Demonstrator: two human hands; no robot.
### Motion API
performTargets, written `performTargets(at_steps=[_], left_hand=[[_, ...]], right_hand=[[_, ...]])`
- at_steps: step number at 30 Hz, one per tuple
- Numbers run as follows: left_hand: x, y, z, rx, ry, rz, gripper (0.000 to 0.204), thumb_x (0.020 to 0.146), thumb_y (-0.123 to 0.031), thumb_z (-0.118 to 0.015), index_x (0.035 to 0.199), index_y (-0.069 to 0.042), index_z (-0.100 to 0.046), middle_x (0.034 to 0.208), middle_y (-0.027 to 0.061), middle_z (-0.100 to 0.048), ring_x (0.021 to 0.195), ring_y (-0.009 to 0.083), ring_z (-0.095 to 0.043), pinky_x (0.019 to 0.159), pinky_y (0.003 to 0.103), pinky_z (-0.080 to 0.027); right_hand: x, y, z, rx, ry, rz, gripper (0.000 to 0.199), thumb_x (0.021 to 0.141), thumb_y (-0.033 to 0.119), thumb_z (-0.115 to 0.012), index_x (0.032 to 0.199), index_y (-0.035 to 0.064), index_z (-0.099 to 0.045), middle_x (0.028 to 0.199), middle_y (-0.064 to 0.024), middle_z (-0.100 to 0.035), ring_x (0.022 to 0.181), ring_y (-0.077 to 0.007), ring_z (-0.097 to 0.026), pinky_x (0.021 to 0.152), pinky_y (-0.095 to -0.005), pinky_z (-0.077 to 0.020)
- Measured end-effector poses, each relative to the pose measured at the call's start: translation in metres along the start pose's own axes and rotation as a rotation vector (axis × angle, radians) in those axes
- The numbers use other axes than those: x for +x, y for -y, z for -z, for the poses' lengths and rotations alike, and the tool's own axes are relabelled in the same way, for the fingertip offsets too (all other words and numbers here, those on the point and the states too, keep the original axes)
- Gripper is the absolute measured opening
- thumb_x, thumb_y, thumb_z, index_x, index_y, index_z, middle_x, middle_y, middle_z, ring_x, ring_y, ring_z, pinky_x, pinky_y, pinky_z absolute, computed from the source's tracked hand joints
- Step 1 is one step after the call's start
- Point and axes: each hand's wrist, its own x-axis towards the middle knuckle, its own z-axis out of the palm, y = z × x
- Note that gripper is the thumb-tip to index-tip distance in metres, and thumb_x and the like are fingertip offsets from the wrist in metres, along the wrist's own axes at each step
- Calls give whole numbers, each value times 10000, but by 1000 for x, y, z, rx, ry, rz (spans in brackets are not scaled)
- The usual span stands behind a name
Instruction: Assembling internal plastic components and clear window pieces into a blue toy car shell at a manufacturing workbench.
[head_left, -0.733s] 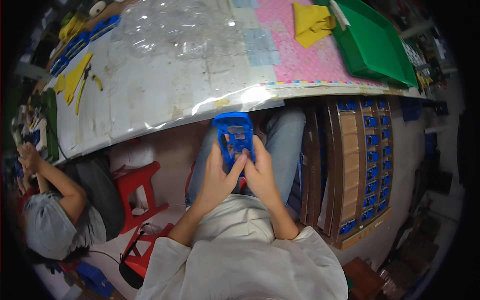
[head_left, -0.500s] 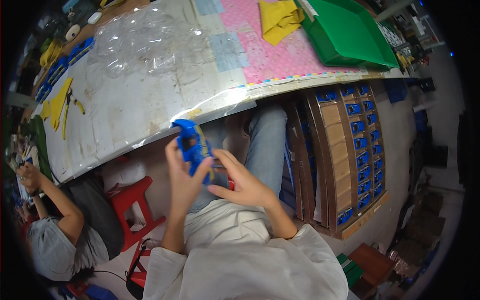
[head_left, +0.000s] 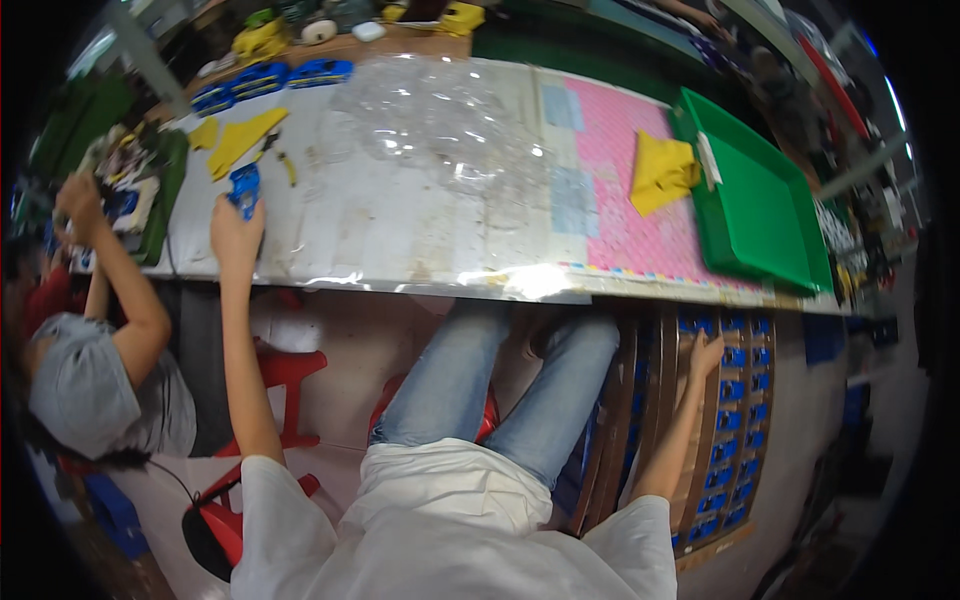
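At the far left of the table, my left hand (head_left: 238, 228) is closed on a blue plastic toy car (head_left: 244, 186), holding it upright near the yellow cloth pieces (head_left: 242, 143) and the yellow-handled pliers (head_left: 287, 166). My right arm reaches down to the right, over a brown partitioned box (head_left: 716, 312). There my right hand (head_left: 707, 353) has its fingers bent against another blue toy car (head_left: 694, 325) in the box's top row; the fingertips are small and partly hidden. Several more blue toy cars (head_left: 728, 420) sit in the box's compartments.
Clear plastic packaging (head_left: 430, 120) covers the table's middle. A green tray (head_left: 765, 210) and a folded yellow cloth (head_left: 662, 172) lie at the right. Blue toy cars (head_left: 260, 82) line the back left. A co-worker (head_left: 110, 360) sits at the left beside red stools (head_left: 290, 385).
My hands have parted from the toy car they both held over my lap. The left has carried it up and left over the table; the right has moved to the box. The view has shifted.
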Motion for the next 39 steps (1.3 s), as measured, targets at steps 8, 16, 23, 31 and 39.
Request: performTargets(at_steps=[8, 16, 23, 31, 39], left_hand=[[1, -45, 12, -197, -141, -463, 392, 653, -142, -645, 993, -2, -509, 976, 157, -518, 948, 330, -469, 831, 398, -366], [-25, -75, -10, -192, 139, -667, 197, 678, -44, -593, 873, -47, -559, 879, 74, -560, 874, 247, -495, 745, 351, -374], [-65, -99, 23, -373, 112, -824, 229, 634, 63, -511, 831, -45, -550, 905, 81, -563, 901, 264, -491, 780, 359, -370], [-92, -147, 16, -723, 146, -448, 233, 658, 31, -509, 886, 0, -476, 870, 140, -499, 876, 314, -473, 788, 377, -367], [-105, -163, 16, -473, 111, -627, 154, 725, -54, -578, 871, -22, -542, 822, 98, -553, 809, 280, -519, 761, 366, -366]], right_hand=[[25, 11, -13, -354, 159, -93, 557, 619, 400, -716, 953, -16, -559, 1043, -211, -522, 982, -357, -494, 815, -446, -411], [7, 41, 66, 25, -284, 308, 461, 614, 246, -725, 893, -44, -501, 1071, -167, -487, 917, -335, -499, 777, -399, -421], [-51, 74, 130, 466, -283, 164, 321, 651, 75, -665, 897, 1, -473, 1043, -109, -478, 983, -240, -473, 820, -360, -400], [-156, 227, 157, 1886, 821, -804, 618, 751, 298, -561, 1237, -34, -375, 1268, -274, -358, 1114, -337, -439, 907, -490, -396], [-212, 297, 153, 1949, 1637, -1250, 565, 742, 476, -482, 976, -36, -531, 928, -290, -559, 977, -426, -508, 932, -561, -323]])
